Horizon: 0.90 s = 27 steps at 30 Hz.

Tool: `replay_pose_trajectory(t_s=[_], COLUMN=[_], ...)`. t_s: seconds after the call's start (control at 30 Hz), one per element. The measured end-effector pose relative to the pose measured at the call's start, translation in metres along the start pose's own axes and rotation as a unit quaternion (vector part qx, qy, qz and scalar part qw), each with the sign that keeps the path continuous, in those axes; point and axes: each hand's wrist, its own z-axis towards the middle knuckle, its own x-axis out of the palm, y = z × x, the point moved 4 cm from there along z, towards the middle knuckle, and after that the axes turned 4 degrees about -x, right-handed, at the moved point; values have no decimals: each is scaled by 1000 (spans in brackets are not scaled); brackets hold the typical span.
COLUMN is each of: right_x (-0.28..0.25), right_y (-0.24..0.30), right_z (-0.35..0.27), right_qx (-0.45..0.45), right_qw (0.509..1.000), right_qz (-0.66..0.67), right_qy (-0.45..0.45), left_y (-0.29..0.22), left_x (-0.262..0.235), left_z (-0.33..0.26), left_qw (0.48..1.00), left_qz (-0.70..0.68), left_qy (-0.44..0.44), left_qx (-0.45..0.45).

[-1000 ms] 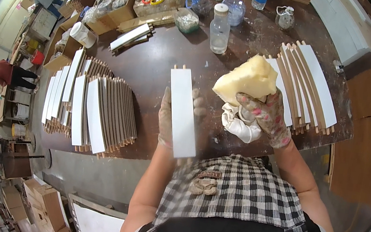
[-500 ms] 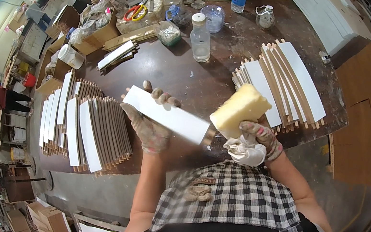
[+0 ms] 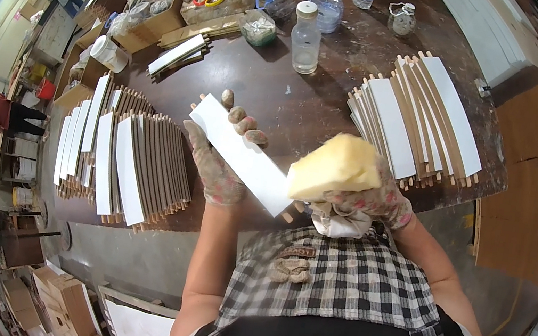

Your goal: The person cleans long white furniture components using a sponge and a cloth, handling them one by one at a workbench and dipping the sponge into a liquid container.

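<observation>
Your left hand [image 3: 216, 167] cradles the white slat [image 3: 243, 155] above the near worktop [image 3: 307, 104], fingers curled over its edges; it looks light and stiff. Your right hand [image 3: 366, 201] squeezes a soft yellow sponge [image 3: 334, 166].

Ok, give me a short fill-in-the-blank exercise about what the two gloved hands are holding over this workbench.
1. The left hand grips a flat white ____ by its underside.
2. The right hand holds a yellow sponge together with a crumpled white ____.
3. The sponge touches the end of the white slat that is ____ to the person's body.
4. The clear bottle on the dark table has a ____ cap.

Missing words: slat; cloth; nearer; white
</observation>
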Motion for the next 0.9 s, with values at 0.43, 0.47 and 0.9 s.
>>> replay_pose_trajectory(t_s=[0.43, 0.47, 0.9], right_x=[2, 2, 4], right_y=[-35, -39, -19], right_z=[1, 3, 85], right_qx=[14, 45, -86], right_qw=[963, 959, 985], right_qz=[241, 259, -151], right_qy=[116, 104, -7], left_y=[30, 33, 47], left_x=[-21, -32, -30], left_z=[-22, -24, -49], left_qw=[952, 955, 837], left_qz=[231, 234, 529], left_qy=[-192, -171, -141], left_qx=[-66, -65, -12])
